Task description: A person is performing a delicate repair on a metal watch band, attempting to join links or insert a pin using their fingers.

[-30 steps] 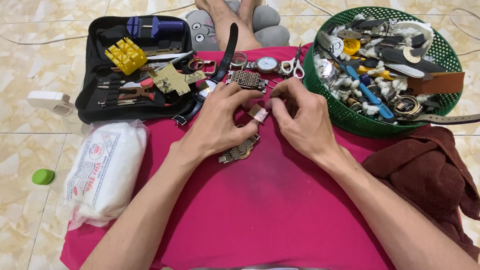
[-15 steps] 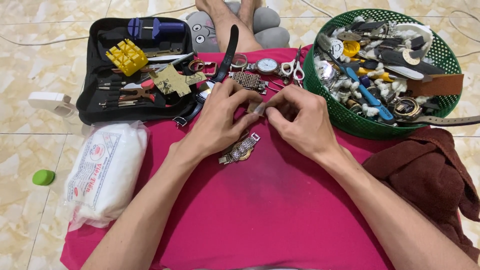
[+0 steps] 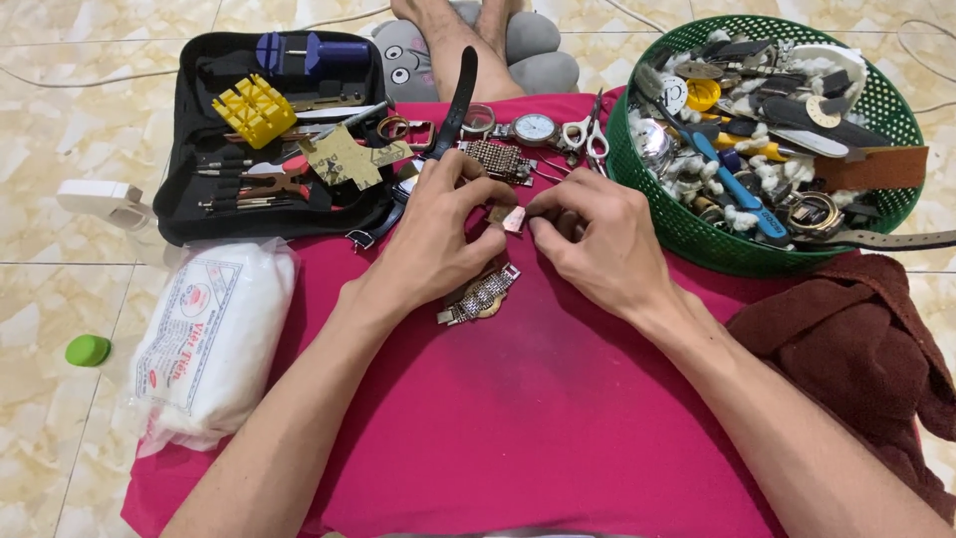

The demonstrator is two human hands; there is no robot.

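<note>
Metal, small and pale: a watch clasp piece (image 3: 514,219) pinched between both sets of fingertips at the middle of the pink cloth (image 3: 518,418), a little toward the far side. Light and stiff by the look of it, smooth enough to slip, and tiny enough to get lost if dropped; best taken by its edges with the fingertips, as here. Whether attached to the band below, cannot tell.

Left hand (image 3: 438,239) curled, thumb and forefinger closed on the left edge of the piece, wrist resting low on the cloth. Right hand (image 3: 588,239) likewise closed, fingertips nipping the right edge, knuckles up, forearm running in from the near right.

Just near of the left hand, touching the cloth: a mesh metal watch band (image 3: 480,296), flexible, likely heavier than the clasp.

Farther out: scissors (image 3: 583,134) and a round watch (image 3: 535,128) at the far edge, a black tool case (image 3: 199,214) far left, a green basket (image 3: 697,234) of watch parts far right, a white packet (image 3: 214,339) at left, a brown cloth (image 3: 856,349) at right.
</note>
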